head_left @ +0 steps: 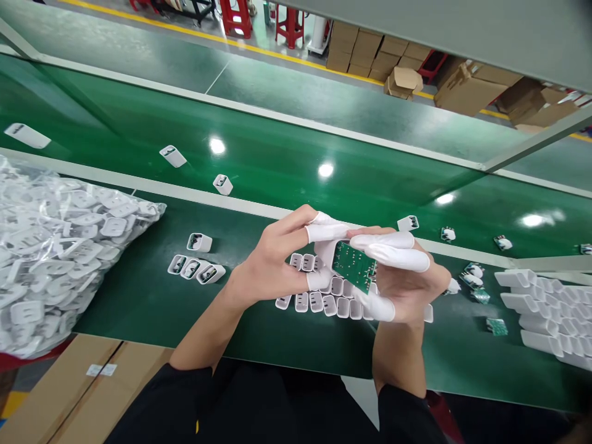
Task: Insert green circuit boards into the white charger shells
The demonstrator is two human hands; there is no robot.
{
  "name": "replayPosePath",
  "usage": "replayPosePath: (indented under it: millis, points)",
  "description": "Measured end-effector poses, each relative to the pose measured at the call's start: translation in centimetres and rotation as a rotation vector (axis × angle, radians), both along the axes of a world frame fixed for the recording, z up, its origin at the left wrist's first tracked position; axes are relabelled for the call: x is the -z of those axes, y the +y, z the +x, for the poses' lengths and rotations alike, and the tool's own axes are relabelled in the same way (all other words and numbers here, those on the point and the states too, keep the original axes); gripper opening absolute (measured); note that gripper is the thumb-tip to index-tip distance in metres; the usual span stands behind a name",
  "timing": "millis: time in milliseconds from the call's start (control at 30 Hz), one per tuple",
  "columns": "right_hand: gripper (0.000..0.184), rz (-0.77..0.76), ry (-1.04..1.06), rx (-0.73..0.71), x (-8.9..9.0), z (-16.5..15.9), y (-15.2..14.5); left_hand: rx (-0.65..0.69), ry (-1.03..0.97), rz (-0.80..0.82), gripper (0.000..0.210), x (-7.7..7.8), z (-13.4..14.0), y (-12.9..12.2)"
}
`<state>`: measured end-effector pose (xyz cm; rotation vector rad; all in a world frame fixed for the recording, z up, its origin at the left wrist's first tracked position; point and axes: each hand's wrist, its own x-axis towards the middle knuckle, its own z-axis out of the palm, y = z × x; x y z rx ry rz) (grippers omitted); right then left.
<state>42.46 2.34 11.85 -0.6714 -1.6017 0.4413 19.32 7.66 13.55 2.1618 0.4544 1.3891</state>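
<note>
My left hand (284,253), with white finger cots on the fingertips, grips a white charger housing (325,251). Wearing the same cots, my right hand (400,274) pinches a green circuit board (354,266) at the mouth of that housing. How far the board sits inside cannot be made out. Below my hands stand rows of white housings (316,302), partly covered by my fingers. To the left are several housings with parts showing inside (211,273). Loose circuit boards (497,327) lie to the right of my right hand.
A clear bag of white plastic pieces (69,246) fills the left side. Stacked empty housings (531,305) are at the far right. Beyond a pale rail, a green belt (277,179) carries scattered housings (172,156) and boards. Cardboard boxes (476,86) and red stools (290,28) stand behind.
</note>
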Motion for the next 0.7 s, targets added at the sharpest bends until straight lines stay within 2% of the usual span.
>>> replayPosePath:
  millis: [167,333,600,700]
  points:
    - [0.066,0.008,-0.014,-0.020,-0.5,-0.1,0.1,-0.005,-0.003,0.010,0.080,0.1,0.1,0.0]
    - [0.067,0.063,-0.084,0.010,-1.2,-0.4,0.4,-0.004,-0.011,-0.017,0.068,0.1,0.1,0.0]
    - [0.058,0.105,-0.266,0.193,-1.9,-1.0,0.4,0.006,-0.056,0.002,0.064,0.5,0.6,0.3]
    - [0.064,0.109,-0.312,0.233,-2.3,-0.8,0.0,-0.011,-0.083,-0.057,0.061,0.6,0.7,0.4]
